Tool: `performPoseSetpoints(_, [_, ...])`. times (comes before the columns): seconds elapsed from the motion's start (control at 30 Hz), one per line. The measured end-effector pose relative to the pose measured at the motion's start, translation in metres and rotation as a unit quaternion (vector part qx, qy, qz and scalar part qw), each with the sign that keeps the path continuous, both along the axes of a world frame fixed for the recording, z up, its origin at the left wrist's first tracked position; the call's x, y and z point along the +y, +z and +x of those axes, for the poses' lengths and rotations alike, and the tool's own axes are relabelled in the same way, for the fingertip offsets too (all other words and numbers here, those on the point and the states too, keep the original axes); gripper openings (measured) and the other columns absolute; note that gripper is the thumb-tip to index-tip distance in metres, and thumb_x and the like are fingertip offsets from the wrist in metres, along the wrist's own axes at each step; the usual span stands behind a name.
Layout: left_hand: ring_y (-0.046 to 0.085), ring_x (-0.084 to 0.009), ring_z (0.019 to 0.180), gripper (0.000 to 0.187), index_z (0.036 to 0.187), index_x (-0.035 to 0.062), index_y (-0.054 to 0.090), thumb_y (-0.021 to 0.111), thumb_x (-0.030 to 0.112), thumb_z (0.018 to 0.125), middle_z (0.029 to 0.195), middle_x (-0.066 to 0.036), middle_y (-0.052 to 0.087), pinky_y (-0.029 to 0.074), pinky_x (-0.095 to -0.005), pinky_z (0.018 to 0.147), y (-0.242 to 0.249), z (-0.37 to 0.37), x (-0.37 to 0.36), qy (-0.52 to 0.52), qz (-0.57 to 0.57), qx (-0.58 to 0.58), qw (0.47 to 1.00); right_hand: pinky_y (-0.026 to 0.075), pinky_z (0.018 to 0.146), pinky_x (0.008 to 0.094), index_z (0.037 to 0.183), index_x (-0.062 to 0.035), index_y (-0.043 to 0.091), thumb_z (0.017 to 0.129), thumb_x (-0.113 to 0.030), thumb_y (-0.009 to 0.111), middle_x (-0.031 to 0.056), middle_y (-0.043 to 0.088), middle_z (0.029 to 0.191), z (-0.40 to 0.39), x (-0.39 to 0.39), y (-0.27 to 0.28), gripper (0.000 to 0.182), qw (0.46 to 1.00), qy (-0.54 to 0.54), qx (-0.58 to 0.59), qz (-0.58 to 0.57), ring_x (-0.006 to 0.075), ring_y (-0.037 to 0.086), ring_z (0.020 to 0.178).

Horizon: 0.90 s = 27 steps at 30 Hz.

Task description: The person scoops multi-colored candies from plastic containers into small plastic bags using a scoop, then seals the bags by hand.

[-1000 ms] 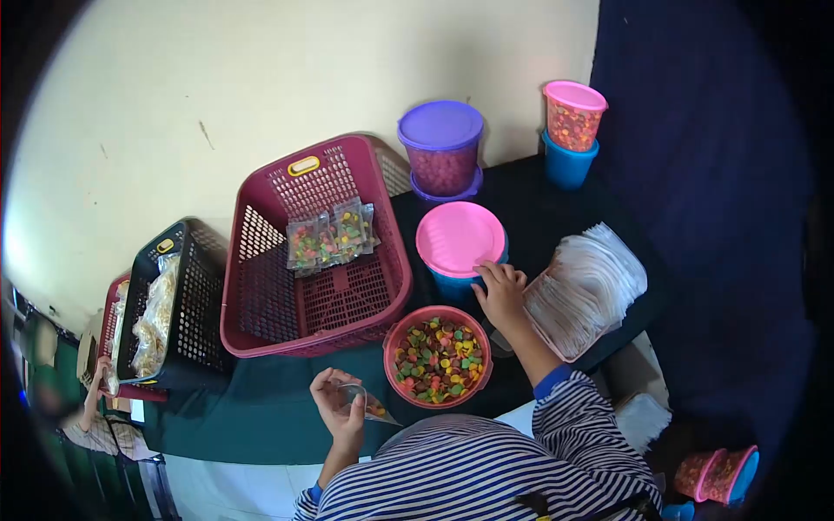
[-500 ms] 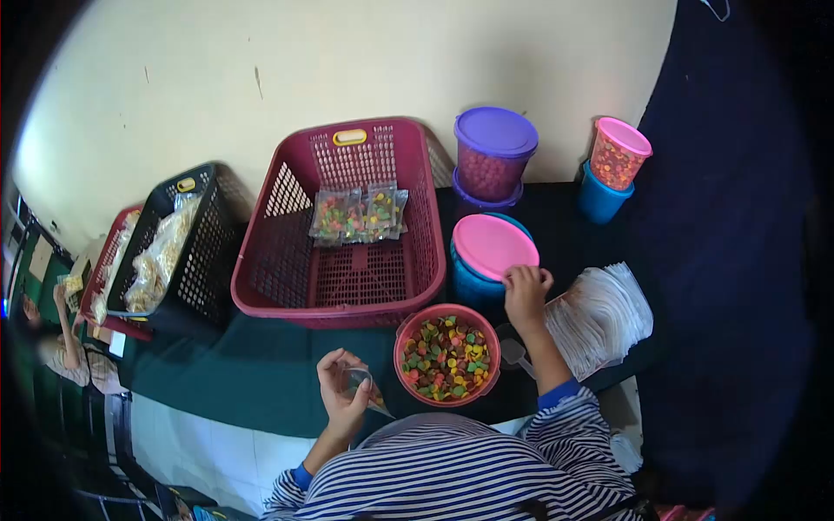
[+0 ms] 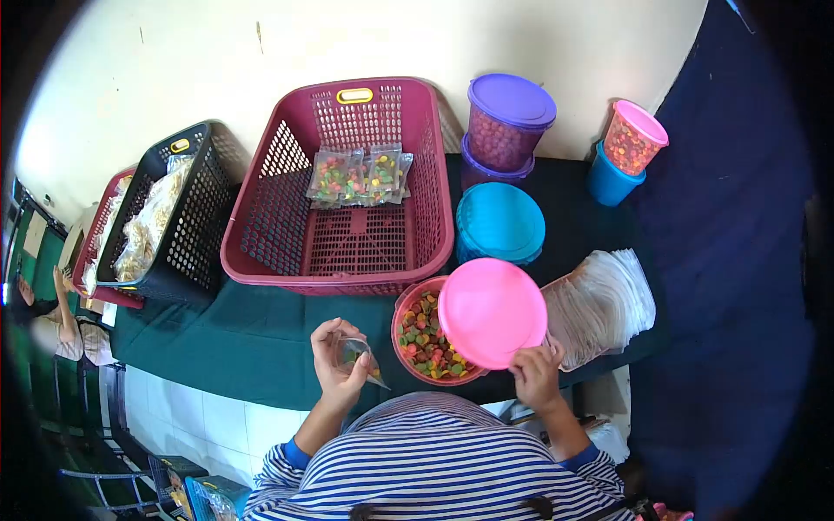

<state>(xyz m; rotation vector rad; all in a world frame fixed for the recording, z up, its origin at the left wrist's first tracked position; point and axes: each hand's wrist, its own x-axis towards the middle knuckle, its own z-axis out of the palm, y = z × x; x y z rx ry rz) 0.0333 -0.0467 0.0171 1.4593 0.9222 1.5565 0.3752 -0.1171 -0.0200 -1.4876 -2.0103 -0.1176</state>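
Observation:
My left hand (image 3: 335,372) is closed on a small clear plastic bag (image 3: 354,349) with a few coloured pieces near its lower corner. The fingers of my right hand (image 3: 539,379) pinch the near right edge of a round pink lid (image 3: 492,313). That lid hangs over the right part of a salmon-pink tub (image 3: 424,346) filled with small green, yellow, red and brown pieces, hiding some of them. Just behind the lid stands a blue round container (image 3: 499,221). To the right of the lid lies a thick stack of clear plastic bags (image 3: 604,304).
A large maroon basket (image 3: 261,276) holds several filled packets (image 3: 347,178). Further left are a black basket (image 3: 187,260) and a red basket (image 3: 94,247) of packets. At the back stand a purple-lidded container (image 3: 511,126) and a pink-lidded container (image 3: 632,143). Another person (image 3: 74,334) is far left.
My right hand has lifted the pink lid off the blue container and brought it toward me, over the tub. My left hand still holds the bag. The view has shifted slightly.

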Motion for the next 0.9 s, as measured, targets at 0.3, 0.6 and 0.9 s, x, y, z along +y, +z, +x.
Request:
performPoseSetpoints(0.3, [0.053,-0.0186,0.095,0.063,0.135,0.0078,0.035,0.067,0.002,0.081,0.107,-0.011,0.05,0.049,-0.0314,0.08,0.004,0.002,0.002,-0.026,0.022,0.027,0.999,0.026,0.103,0.0548,0.089,-0.0148,0.066,0.079,-0.019,0.071,-0.0049,0.064,0.095,-0.039,0.0,-0.022,0.012,0.99,0.121,-0.046,-0.049,0.013,0.058,0.093])
performPoseSetpoints(0.6, [0.053,-0.0196,0.097,0.064,0.135,0.0073,0.034,0.067,0.001,0.08,0.107,-0.011,0.05,0.047,-0.0339,0.085,0.016,0.004,0.004,-0.022,0.031,0.011,0.999,0.025,0.104,0.059,0.091,-0.0162,0.067,0.078,-0.02,0.073,-0.0053,0.065,0.096,-0.036,0.008,-0.022,0.015,0.99,0.115,-0.044,-0.064,0.016,0.057,0.096])
performPoseSetpoints(0.9, [0.051,-0.0193,0.095,0.072,0.139,0.0067,0.029,0.068,0.001,0.079,0.106,-0.012,0.049,0.045,-0.0349,0.085,0.035,0.025,0.011,-0.084,0.015,-0.043,0.995,0.024,0.105,0.0646,0.102,-0.0118,0.064,0.078,-0.031,0.074,0.0026,0.061,0.111,-0.036,0.024,0.025,0.033,0.971,0.125,-0.078,-0.191,0.0242,0.054,0.109])
